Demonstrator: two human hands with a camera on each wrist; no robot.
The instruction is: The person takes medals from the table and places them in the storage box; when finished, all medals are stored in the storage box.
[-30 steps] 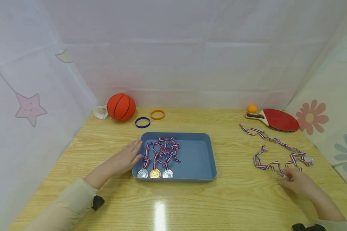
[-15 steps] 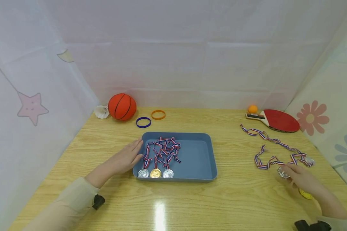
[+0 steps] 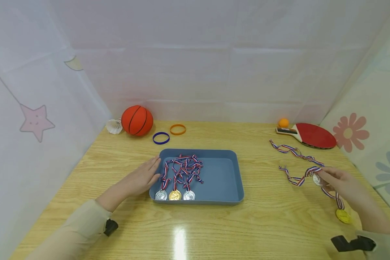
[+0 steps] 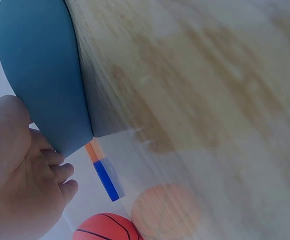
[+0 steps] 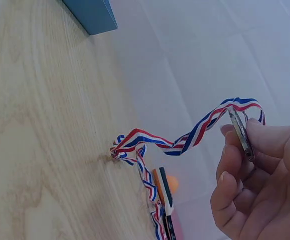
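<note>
My right hand [image 3: 347, 187] pinches a silver medal [image 3: 317, 180] between thumb and fingers, raised over the table's right side. In the right wrist view the medal [image 5: 241, 135] is edge-on, its red, white and blue ribbon [image 5: 187, 142] trailing down to the wood. A gold medal [image 3: 343, 216] lies just below this hand, and another striped ribbon [image 3: 299, 154] stretches behind it. My left hand [image 3: 139, 178], fingers straight, rests against the left wall of a blue-grey tray [image 3: 219, 182]. Inside the tray, two silver medals and a gold medal [image 3: 174, 195] line the front edge, ribbons bundled behind.
At the back left stand a shuttlecock [image 3: 114, 126] and a small basketball [image 3: 137, 120]. Beside them lie a blue wristband [image 3: 161, 143] and an orange wristband [image 3: 177, 134]. A red table tennis bat [image 3: 315, 135] and an orange ball [image 3: 283, 122] lie at the back right.
My right hand has picked up the silver medal and raised it, drawing its ribbon along. The gold medal below has come into sight. My left hand stays at the tray.
</note>
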